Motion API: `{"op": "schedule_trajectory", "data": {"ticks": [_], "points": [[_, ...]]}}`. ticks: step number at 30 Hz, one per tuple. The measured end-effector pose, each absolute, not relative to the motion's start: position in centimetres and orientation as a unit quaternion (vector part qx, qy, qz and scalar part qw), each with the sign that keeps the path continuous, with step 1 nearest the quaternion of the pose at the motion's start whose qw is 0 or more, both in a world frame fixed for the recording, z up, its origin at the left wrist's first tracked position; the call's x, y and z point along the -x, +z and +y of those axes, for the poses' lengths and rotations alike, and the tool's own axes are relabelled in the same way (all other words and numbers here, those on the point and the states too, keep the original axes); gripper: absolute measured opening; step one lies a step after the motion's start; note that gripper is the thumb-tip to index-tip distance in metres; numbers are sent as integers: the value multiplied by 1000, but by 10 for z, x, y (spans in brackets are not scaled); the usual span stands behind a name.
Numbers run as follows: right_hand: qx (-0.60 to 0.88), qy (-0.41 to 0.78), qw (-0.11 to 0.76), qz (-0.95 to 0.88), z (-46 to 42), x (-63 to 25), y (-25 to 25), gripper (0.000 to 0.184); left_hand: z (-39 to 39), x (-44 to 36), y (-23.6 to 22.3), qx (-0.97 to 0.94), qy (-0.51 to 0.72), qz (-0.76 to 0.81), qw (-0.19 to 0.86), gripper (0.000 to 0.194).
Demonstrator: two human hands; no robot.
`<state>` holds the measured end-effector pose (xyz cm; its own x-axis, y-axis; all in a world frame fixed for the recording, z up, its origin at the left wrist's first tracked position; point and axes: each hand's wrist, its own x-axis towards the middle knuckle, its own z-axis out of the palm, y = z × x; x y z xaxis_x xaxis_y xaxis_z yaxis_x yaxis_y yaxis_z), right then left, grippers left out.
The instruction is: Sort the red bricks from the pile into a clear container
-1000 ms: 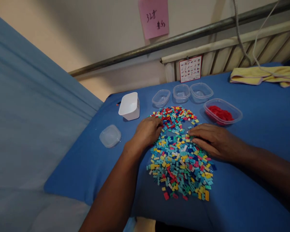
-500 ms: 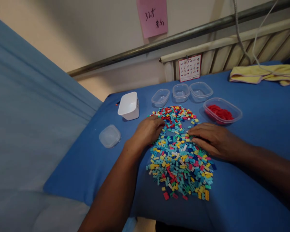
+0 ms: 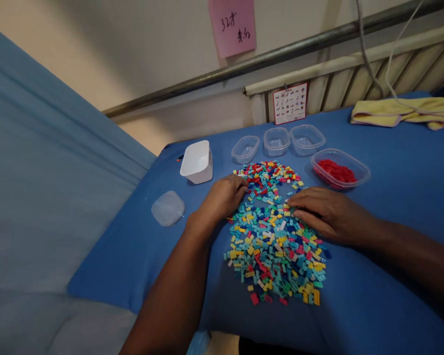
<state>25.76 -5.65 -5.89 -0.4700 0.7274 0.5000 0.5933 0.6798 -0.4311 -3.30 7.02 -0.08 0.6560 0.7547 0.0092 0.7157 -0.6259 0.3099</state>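
Small toy bricks [image 3: 277, 246] in turquoise, yellow, red, pink, blue and white lie in a wide spread on the blue tablecloth [image 3: 144, 256]. At the left edge of the upper part of the spread is my left hand [image 3: 225, 195], its fingers curled down among the bricks. Its fingertips are partly hidden, so what they pinch, if anything, cannot be made out. My right hand [image 3: 327, 212] rests at the right edge, fingers stretched toward the bricks and thumb apart, with no brick visibly held. Beyond it, a clear tub [image 3: 362, 170] contains red bricks [image 3: 336, 171].
Three clear tubs [image 3: 245, 149] line the back of the spread. To the left are a white box [image 3: 203, 173] and a translucent lid-like piece [image 3: 168, 208]. A printed card [image 3: 290, 103] leans at the radiator [image 3: 340, 88]; a yellow cloth [image 3: 403, 112] lies back right.
My left hand has shifted slightly, drawing back a little to the left at the edge of the bricks. My right hand stays in place. The view has moved very slightly.
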Motion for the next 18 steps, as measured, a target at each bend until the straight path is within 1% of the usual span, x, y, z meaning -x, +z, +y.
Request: {"op": "schedule_trajectory", "data": {"ticks": [2, 4, 7, 9, 12, 15, 18], "points": [[389, 100, 346, -848, -57, -257, -58, 22, 70, 37, -1, -885, 112, 423, 161, 19], [390, 99, 355, -844, -57, -257, -58, 22, 69, 38, -2, -861, 154, 438, 206, 17], [388, 99, 370, -839, -58, -256, -56, 22, 64, 32, -4, -788, 219, 451, 357, 18], [391, 98, 392, -827, -60, -254, -55, 23, 56, 23, -2, -719, 259, 443, 469, 23], [412, 94, 431, -797, -64, -248, -49, 28, 39, 4, 1, -642, 286, 406, 585, 29], [423, 93, 463, -773, -69, -241, -41, 31, 22, -14, 2, -604, 274, 382, 643, 34], [427, 87, 488, -756, -72, -234, -35, 27, 8, -28, -2, -562, 288, 377, 677, 37]]}}
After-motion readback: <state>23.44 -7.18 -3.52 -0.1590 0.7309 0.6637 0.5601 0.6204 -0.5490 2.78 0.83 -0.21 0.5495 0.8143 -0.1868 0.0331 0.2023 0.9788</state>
